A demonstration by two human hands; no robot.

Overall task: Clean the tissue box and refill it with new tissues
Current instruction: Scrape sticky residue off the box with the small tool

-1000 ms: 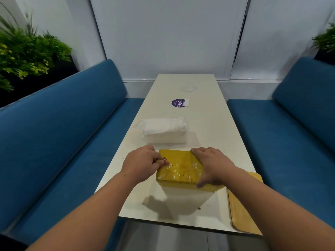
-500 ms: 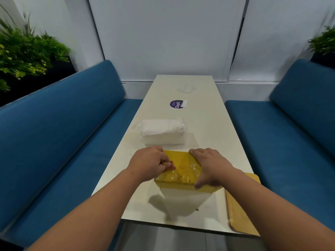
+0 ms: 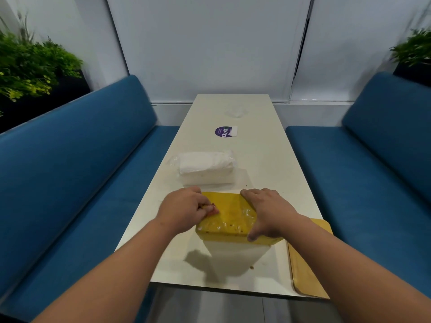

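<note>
Left hand point(image 3: 184, 209), right hand point(image 3: 268, 213) grip yellow tissue box point(image 3: 229, 216); wrapped tissue pack point(image 3: 205, 166) behind

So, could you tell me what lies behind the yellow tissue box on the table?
A wrapped pack of white tissues lies just behind the yellow tissue box. The hands cover the box's ends.

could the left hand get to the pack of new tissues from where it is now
Probably yes: the tissue pack lies just beyond the left hand with bare table between, but that hand now grips the yellow tissue box.

One yellow box point(image 3: 229, 217), one tissue pack point(image 3: 205, 167), two hands.
</note>
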